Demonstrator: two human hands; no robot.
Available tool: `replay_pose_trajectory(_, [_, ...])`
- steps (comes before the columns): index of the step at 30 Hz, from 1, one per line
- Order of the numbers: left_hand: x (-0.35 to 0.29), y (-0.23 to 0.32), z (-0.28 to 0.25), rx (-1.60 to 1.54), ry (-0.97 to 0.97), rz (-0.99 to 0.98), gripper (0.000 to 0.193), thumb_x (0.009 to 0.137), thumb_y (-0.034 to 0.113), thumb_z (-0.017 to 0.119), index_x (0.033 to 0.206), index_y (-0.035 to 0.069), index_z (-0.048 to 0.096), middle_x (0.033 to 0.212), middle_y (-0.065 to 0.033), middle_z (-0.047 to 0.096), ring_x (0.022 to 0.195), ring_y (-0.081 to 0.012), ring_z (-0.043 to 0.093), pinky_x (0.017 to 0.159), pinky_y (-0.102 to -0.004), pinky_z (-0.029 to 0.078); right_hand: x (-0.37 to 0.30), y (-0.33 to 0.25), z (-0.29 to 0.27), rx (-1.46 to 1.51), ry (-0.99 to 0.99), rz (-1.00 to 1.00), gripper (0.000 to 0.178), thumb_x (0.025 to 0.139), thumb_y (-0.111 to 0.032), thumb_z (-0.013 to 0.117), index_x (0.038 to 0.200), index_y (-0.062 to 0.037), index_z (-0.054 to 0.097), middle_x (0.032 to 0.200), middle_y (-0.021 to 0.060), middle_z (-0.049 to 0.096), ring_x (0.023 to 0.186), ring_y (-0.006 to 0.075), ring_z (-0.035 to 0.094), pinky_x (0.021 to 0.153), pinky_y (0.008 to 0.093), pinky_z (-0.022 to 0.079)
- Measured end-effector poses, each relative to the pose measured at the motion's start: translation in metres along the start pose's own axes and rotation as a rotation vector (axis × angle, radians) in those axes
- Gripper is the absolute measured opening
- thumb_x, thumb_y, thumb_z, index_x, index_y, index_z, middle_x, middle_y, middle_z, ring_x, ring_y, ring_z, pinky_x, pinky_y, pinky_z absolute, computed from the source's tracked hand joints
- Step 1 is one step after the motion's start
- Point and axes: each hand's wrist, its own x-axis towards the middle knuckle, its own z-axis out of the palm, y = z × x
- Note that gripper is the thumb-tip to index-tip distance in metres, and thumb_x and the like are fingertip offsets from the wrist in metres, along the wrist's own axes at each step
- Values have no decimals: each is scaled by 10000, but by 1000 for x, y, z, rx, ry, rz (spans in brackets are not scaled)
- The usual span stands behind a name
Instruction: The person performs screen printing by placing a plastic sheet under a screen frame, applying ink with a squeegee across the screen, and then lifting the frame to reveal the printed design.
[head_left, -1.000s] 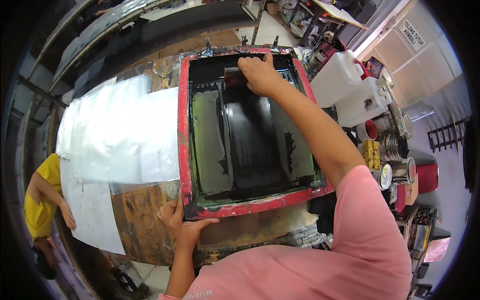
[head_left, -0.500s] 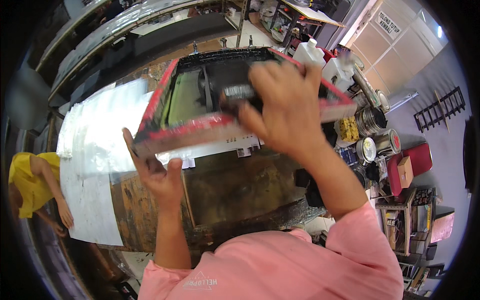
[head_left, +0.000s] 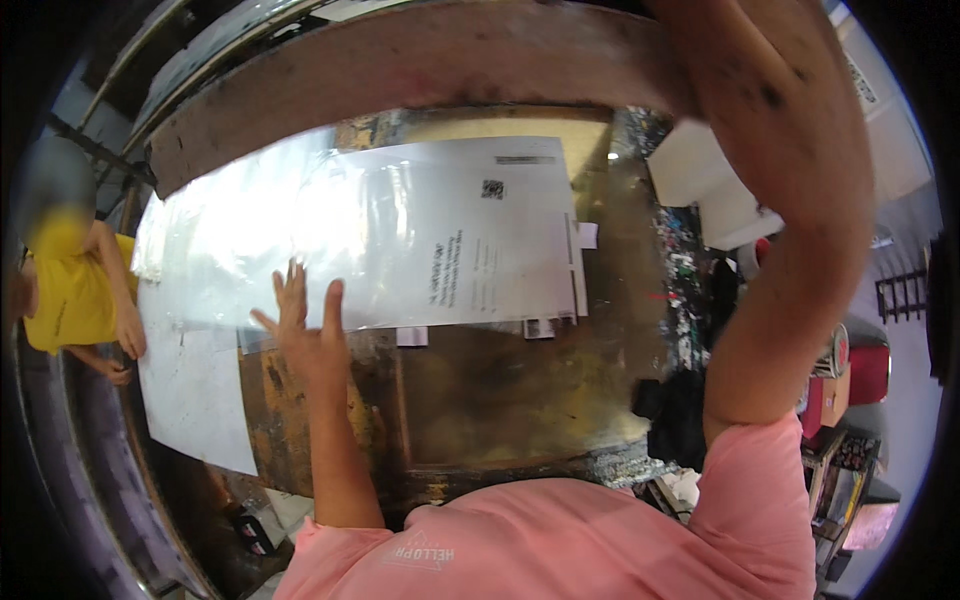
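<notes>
A glossy, translucent plastic sheet (head_left: 400, 240) with dark print and a small square code lies flat on the worktable (head_left: 500, 400). Over its near edge is my left hand (head_left: 308, 325), fingers spread and holding nothing; whether it touches the plastic I cannot tell. The raised screen-printing frame (head_left: 430, 65) crosses the top of the view, showing its long brownish near side. My right forearm (head_left: 780, 120) reaches up to the frame's right end. The fingers of that hand are hidden, so their grip does not show. The squeegee is out of sight.
At the left stands a person in a yellow shirt (head_left: 80, 295), a hand near the white sheet (head_left: 195, 400) on the table. Small white tabs (head_left: 412, 336) stick out along the plastic's near edge. White containers (head_left: 690, 165) and a black cloth (head_left: 680, 420) are on the right.
The printing frame has swung up and away, uncovering the printed plastic. My right arm has moved up and far with it. My left hand has left the frame's corner and spread its fingers.
</notes>
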Motion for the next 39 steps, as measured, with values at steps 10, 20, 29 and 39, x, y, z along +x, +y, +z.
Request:
replay_pose_trajectory(10, [-14, -224, -127, 474, 225, -179, 606, 1031, 392, 714, 1525, 62, 594, 1626, -168, 522, 1576, -356, 387, 1301, -651, 52, -20, 10, 22, 45, 79, -109, 352, 1049, -381, 561, 1079, -55, 691, 836, 207, 680, 790, 413, 678, 789, 481, 488])
replay_pose_trajectory(20, [-13, -8, -1, 288, -467, 526, 1128, 785, 926, 606, 1561, 107, 559, 1626, -186, 506, 1576, -431, 347, 1268, -747, 53, -35, 9, 21, -264, 232, -259, 404, 1028, -430, 566, 1139, -65, 700, 1011, 238, 709, 982, 456, 650, 900, 496, 438])
replay_pose_trajectory(29, [-56, 127, 87, -6, -562, 659, 1138, 694, 871, 745, 1517, 100, 588, 1661, -184, 444, 1580, -463, 308, 1270, -741, 27, -34, -14, 8, -102, 46, -61, 581, 1054, -574, 492, 848, -50, 638, 777, 139, 666, 789, 322, 657, 946, 497, 425])
replay_pose_trajectory(39, [-67, 134, 92, -56, -540, 701, 1140, 683, 853, 756, 1532, 116, 561, 1583, -215, 484, 1493, -457, 418, 1232, -797, 81, -37, -11, 7, -133, 68, -103, 500, 1033, -514, 542, 926, -38, 653, 828, 171, 673, 825, 366, 658, 896, 507, 431])
